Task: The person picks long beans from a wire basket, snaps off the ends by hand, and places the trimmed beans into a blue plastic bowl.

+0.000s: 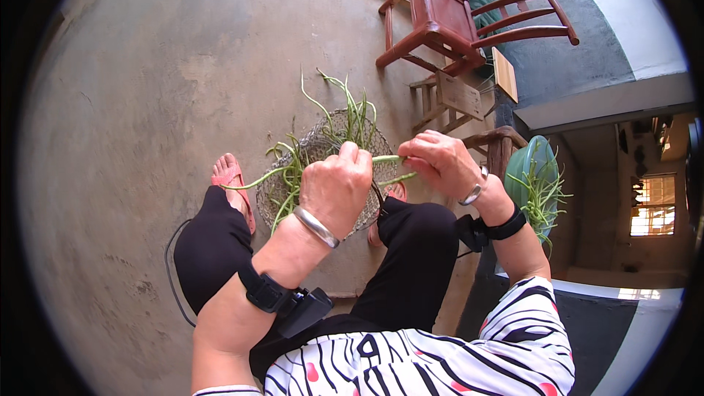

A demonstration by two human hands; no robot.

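Note:
A green long bean (pixel 387 159) stretches between my two hands above a mesh basket on the floor. My left hand (pixel 336 187) is closed around one end, and the fingertips of my right hand (pixel 437 160) pinch the other. Just below, another bean piece (pixel 399 179) points toward my right hand; I cannot tell which hand holds it. Under my hands the wire-mesh basket (pixel 265 193) carries a loose heap of long beans (pixel 355 115), several hanging over its rim. My left hand hides part of the basket.
To the right, a teal basin (pixel 516 168) holds more long beans (pixel 542 192) beside a wooden post (pixel 499 154). Further up stand a small wooden stool (pixel 459 96) and a red wooden chair (pixel 448 5). Concrete floor (pixel 137 121) spreads to the left. My feet flank the basket.

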